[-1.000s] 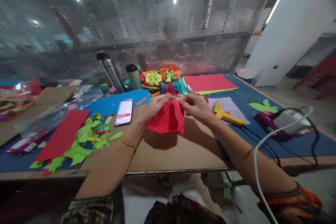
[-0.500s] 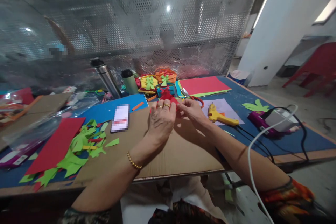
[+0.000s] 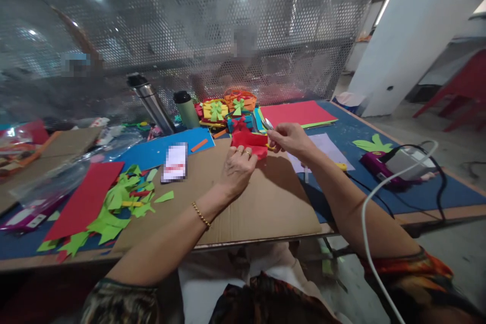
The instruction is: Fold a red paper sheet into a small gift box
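My left hand (image 3: 240,166) presses down on a red folded paper piece (image 3: 248,140) at the far edge of the cardboard, its fingers bent over the near side. At the right side of that piece, my right hand (image 3: 289,137) is closed, thumb against fingers. A small yellow bit shows by its fingertips, too small to name. Just behind the right hand, scissor blades (image 3: 268,124) stick out; their handles are hidden. The yellow glue gun (image 3: 341,166) is mostly covered by my right forearm, with its rear end and cord showing.
Cardboard (image 3: 277,207) covers the middle of the blue table. Green paper scraps (image 3: 110,215) and a red sheet (image 3: 85,200) lie left. Behind stand a steel flask (image 3: 152,106), a green bottle (image 3: 187,111) and small paper baskets (image 3: 215,111). A white cable (image 3: 365,233) crosses my right arm.
My right hand has moved up and slightly right, and its forearm now covers the glue gun. The left hand has slid toward me on the red paper, so more of it shows.
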`<state>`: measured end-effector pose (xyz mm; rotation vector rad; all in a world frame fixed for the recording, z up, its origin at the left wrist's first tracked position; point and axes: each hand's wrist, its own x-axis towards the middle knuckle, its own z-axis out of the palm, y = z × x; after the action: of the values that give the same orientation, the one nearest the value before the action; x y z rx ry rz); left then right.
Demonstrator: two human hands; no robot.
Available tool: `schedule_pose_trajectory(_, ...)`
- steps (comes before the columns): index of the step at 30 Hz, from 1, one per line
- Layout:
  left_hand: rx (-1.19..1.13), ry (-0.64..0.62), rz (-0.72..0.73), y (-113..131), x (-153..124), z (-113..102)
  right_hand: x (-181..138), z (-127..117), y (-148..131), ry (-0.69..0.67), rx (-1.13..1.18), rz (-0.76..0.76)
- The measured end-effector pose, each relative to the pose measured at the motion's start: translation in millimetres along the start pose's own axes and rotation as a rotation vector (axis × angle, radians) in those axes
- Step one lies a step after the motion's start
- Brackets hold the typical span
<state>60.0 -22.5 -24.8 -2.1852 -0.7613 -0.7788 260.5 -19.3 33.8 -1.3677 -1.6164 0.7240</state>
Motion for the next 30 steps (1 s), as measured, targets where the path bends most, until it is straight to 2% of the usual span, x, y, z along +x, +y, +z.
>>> schedule_pose_trajectory(5, -0.053, -0.001, 0.022, 2, 0, 4, -13, -5, 0, -0.075, -0.208, -0.092)
schedule_pose_trajectory(10, -0.076, 0.037, -0.001, -4, 4, -10, -23, 5, 10, -0.074, -0.283, -0.186)
schedule_pose_trajectory(19, -0.161, 0.065, -0.149, -8, 13, -34, -27, 6, 15, 0.037, -0.193, -0.281)
schedule_pose_trajectory(26, -0.248, 0.170, -0.184, -10, 16, -41, -31, 7, 10, 0.062, -0.086, -0.315)
schedule_pose_trajectory(30, -0.212, 0.215, -0.170, -9, 17, -41, -30, 8, 12, 0.069, -0.025, -0.328)
